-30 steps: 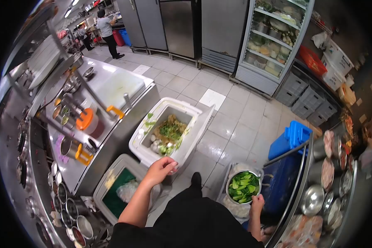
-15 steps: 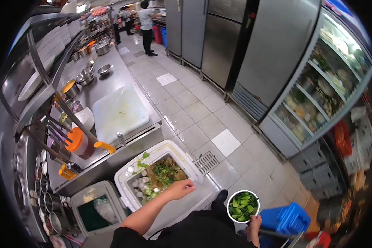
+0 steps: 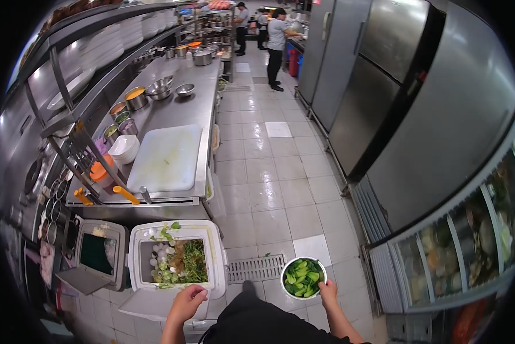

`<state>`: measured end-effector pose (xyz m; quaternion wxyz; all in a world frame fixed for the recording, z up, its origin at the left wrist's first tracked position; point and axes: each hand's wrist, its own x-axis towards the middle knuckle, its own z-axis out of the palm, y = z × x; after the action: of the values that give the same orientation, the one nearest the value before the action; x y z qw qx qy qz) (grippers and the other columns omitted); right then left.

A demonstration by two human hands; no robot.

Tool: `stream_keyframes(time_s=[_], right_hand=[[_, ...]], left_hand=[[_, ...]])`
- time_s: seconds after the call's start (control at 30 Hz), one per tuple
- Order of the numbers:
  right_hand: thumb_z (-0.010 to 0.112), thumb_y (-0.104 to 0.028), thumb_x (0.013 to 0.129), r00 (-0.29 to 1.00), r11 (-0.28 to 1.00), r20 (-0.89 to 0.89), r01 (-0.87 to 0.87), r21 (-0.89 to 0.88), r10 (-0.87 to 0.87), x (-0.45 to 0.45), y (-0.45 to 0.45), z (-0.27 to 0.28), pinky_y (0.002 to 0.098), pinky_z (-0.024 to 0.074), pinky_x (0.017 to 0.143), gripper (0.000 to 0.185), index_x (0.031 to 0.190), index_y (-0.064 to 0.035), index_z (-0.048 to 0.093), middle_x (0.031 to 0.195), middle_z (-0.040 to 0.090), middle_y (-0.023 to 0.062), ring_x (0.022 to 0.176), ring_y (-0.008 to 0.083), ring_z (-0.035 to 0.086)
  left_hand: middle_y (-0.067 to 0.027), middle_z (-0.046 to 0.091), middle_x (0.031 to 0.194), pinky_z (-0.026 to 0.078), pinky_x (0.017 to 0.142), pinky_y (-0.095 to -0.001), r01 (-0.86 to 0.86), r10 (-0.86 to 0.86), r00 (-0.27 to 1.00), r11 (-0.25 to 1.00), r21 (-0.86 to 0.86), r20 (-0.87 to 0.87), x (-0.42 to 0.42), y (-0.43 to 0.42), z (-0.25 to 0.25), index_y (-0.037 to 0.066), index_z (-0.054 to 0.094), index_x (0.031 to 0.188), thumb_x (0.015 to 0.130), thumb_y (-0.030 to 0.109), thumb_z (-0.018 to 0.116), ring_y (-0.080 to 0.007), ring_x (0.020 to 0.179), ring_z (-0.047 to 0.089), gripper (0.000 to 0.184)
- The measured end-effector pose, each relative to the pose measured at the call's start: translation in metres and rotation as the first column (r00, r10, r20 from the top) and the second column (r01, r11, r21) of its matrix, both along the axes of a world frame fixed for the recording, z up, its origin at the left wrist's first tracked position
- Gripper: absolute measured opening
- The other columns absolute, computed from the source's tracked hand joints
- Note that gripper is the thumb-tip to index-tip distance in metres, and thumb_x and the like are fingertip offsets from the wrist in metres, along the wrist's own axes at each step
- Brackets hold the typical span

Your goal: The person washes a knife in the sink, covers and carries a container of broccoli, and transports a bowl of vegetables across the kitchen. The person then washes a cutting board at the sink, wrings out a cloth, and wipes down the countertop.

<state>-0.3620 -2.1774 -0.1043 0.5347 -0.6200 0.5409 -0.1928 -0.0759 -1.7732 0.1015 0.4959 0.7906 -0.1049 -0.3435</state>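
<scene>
My right hand (image 3: 328, 293) grips the right rim of a round white bowl (image 3: 282, 280), fingers wrapped at its edge. The bowl is filled with green leafy vegetables, bok choy by their look (image 3: 303, 277). Over the flap of a white bin, my left hand (image 3: 189, 303) hangs with its fingers curled together and nothing visible in them. That white bin (image 3: 216, 252) stands uncovered in front of me, holding vegetable scraps (image 3: 180, 261), with a few green leaves lying on its rim.
A steel counter (image 3: 171, 112) with a white cutting board (image 3: 167, 157), bowls and pots runs along the left. A second grey bin (image 3: 122, 246) stands beside the white one. Tall refrigerators (image 3: 383, 74) line the right. People in grey shirts (image 3: 276, 37) stand farther back. A floor drain (image 3: 254, 269) lies ahead.
My view has turned right and lifted toward the aisle. My left hand has drawn back from above the scraps toward me. The bowl stays in my right hand.
</scene>
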Motion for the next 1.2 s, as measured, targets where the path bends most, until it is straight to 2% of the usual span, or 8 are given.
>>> stream_keyframes(time_s=[0.3, 0.43, 0.63, 0.77, 0.87, 0.97, 1.03, 1.2], right_hand=[[0.058, -0.004, 0.079, 0.978, 0.953, -0.014, -0.201, 0.225, 0.209, 0.204, -0.142, -0.044, 0.0353, 0.0494, 0.054, 0.010, 0.089, 0.0001, 0.059, 0.077, 0.059, 0.0080, 0.062, 0.0179, 0.056], [0.062, -0.011, 0.078, 0.885, 0.910, -0.223, -0.414, 0.027, 0.409, 0.272, -0.217, -0.009, 0.0356, 0.0456, 0.055, 0.012, 0.082, -0.0003, 0.060, 0.070, 0.058, 0.0063, 0.060, 0.0163, 0.054], [0.065, -0.018, 0.075, 0.912, 0.914, -0.065, -0.400, 0.070, 0.404, 0.426, -0.309, 0.000, 0.0377, 0.0427, 0.054, 0.020, 0.070, -0.0026, 0.055, 0.062, 0.055, 0.0073, 0.058, 0.0171, 0.051], [0.069, -0.016, 0.077, 0.821, 0.824, -0.070, -0.562, 0.075, 0.566, 0.587, -0.374, -0.006, 0.0328, 0.0402, 0.051, 0.019, 0.071, -0.0047, 0.056, 0.062, 0.051, 0.0010, 0.057, 0.0131, 0.048], [0.070, -0.020, 0.079, 0.688, 0.688, -0.016, -0.726, -0.007, 0.726, 0.725, -0.414, 0.007, 0.0332, 0.0403, 0.052, 0.023, 0.071, -0.0041, 0.055, 0.061, 0.051, 0.0011, 0.056, 0.0127, 0.047], [0.068, -0.018, 0.081, 0.564, 0.562, -0.025, -0.825, -0.056, 0.826, 0.853, -0.440, 0.032, 0.0307, 0.0445, 0.056, 0.017, 0.077, -0.0028, 0.061, 0.065, 0.057, 0.0024, 0.060, 0.0122, 0.053], [0.066, -0.017, 0.081, 0.524, 0.525, 0.033, -0.851, 0.003, 0.851, 0.925, -0.457, 0.062, 0.0299, 0.0450, 0.057, 0.015, 0.081, -0.0022, 0.062, 0.067, 0.058, 0.0022, 0.061, 0.0121, 0.054], [0.063, -0.010, 0.082, 0.553, 0.532, 0.198, -0.833, 0.151, 0.809, 1.085, -0.502, 0.072, 0.0278, 0.0448, 0.056, 0.014, 0.091, 0.0002, 0.062, 0.076, 0.060, 0.0027, 0.061, 0.0121, 0.053]], left_hand=[[-0.0085, 0.069, 0.099, 0.053, 0.074, -0.0286, -0.369, 0.359, 0.929, 0.914, -0.168, -0.085, 0.071, -0.121, -0.017, -0.002, 0.063, 0.107, 0.097, 0.018, 0.059, -0.0166, 0.087, 0.069, 0.023], [-0.0075, 0.070, 0.090, 0.051, 0.076, -0.0284, -0.261, 0.264, 0.964, 0.952, -0.157, -0.001, 0.153, -0.219, -0.011, 0.000, 0.066, 0.105, 0.094, 0.026, 0.064, -0.0139, 0.082, 0.067, 0.028], [-0.0060, 0.068, 0.095, 0.053, 0.075, -0.0283, 0.037, -0.026, 0.997, 0.984, -0.175, 0.068, 0.326, -0.362, -0.055, 0.001, 0.063, 0.110, 0.097, 0.033, 0.062, -0.0135, 0.086, 0.066, 0.035], [-0.0161, 0.067, 0.112, 0.052, 0.082, -0.0334, 0.073, -0.072, 0.997, 0.996, 0.048, -0.012, 0.461, -0.476, -0.105, 0.001, 0.056, 0.126, 0.095, 0.051, 0.057, -0.0204, 0.092, 0.069, 0.059], [-0.0189, 0.067, 0.115, 0.051, 0.086, -0.0355, -0.054, 0.071, 0.985, 0.993, 0.107, -0.159, 0.553, -0.543, -0.130, 0.000, 0.056, 0.128, 0.095, 0.052, 0.056, -0.0213, 0.094, 0.069, 0.061], [-0.0155, 0.063, 0.116, 0.055, 0.069, -0.0322, -0.139, 0.153, 0.962, 0.987, -0.077, 0.227, 0.641, -0.574, -0.126, 0.001, 0.051, 0.132, 0.098, 0.049, 0.054, -0.0161, 0.087, 0.065, 0.059], [-0.0146, 0.063, 0.116, 0.055, 0.067, -0.0303, -0.273, 0.268, 0.959, 0.961, -0.041, -0.091, 0.698, -0.580, -0.076, 0.003, 0.049, 0.134, 0.100, 0.047, 0.052, -0.0164, 0.084, 0.065, 0.056], [-0.0153, 0.059, 0.120, 0.057, 0.064, -0.0320, -0.667, 0.642, 0.740, 0.663, -0.340, -0.201, 0.828, -0.555, -0.072, 0.006, 0.041, 0.139, 0.101, 0.046, 0.050, -0.0234, 0.080, 0.068, 0.056]])
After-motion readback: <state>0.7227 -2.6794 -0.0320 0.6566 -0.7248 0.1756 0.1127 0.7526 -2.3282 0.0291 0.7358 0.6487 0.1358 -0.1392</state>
